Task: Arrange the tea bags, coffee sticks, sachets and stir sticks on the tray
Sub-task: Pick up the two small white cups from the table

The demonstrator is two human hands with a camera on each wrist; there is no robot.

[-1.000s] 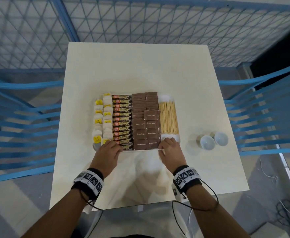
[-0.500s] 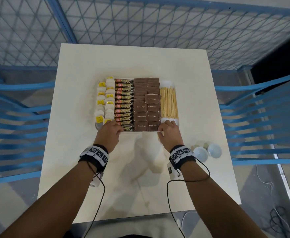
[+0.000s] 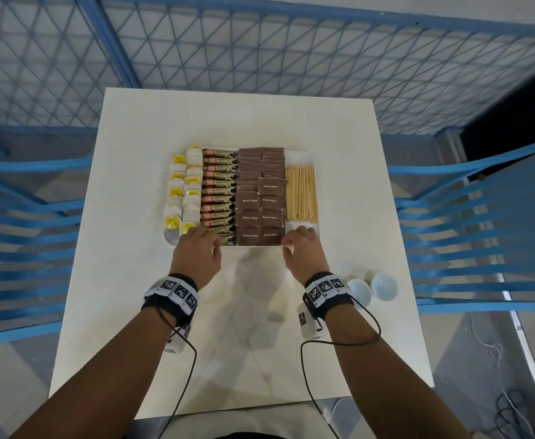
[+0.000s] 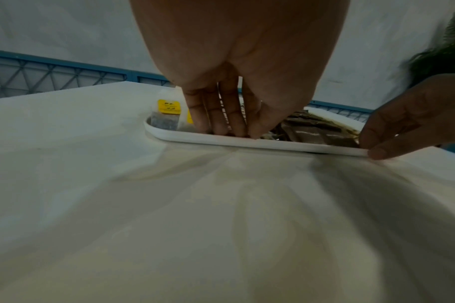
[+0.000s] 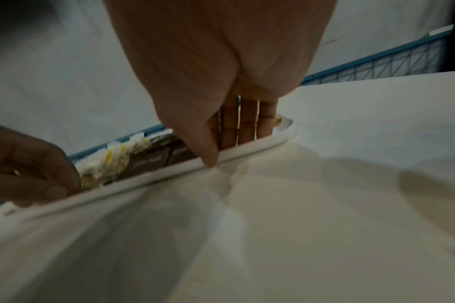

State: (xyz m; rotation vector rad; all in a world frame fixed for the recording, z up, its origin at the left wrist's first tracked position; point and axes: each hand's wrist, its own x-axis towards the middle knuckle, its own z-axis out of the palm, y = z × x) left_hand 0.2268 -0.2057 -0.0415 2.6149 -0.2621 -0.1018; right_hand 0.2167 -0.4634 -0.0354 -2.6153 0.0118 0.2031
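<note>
A white tray (image 3: 301,153) sits on the pale bench (image 3: 133,280), about midway between its near and far edges. In its leftmost part lie two columns of tea bags (image 3: 182,198) with yellow tags. Just to their right is a stacked column of coffee sticks (image 3: 219,193), each lying crosswise. Next come the brown sugar sachets (image 3: 261,201) in two columns, overlapping at the far end and lying flat at the near end. At the right side of the tray the wooden stir sticks (image 3: 301,193) lie side by side, pointing near to far.

The left hand (image 3: 198,251) grips the tray's near rim at its left part: in the left wrist view its fingers (image 4: 216,114) reach over the rim into the tray beside the nearest tea bag. The right hand (image 3: 302,251) grips the same near rim farther right, between the sachets and the stir sticks, its thumb (image 5: 208,147) on the outside of the rim and its fingers inside. Whether the tray's near edge is off the bench I cannot tell.

To the right of the right wrist, near the bench's right edge, two small white bowls (image 3: 372,288) stand touching each other, well apart from the tray.
</note>
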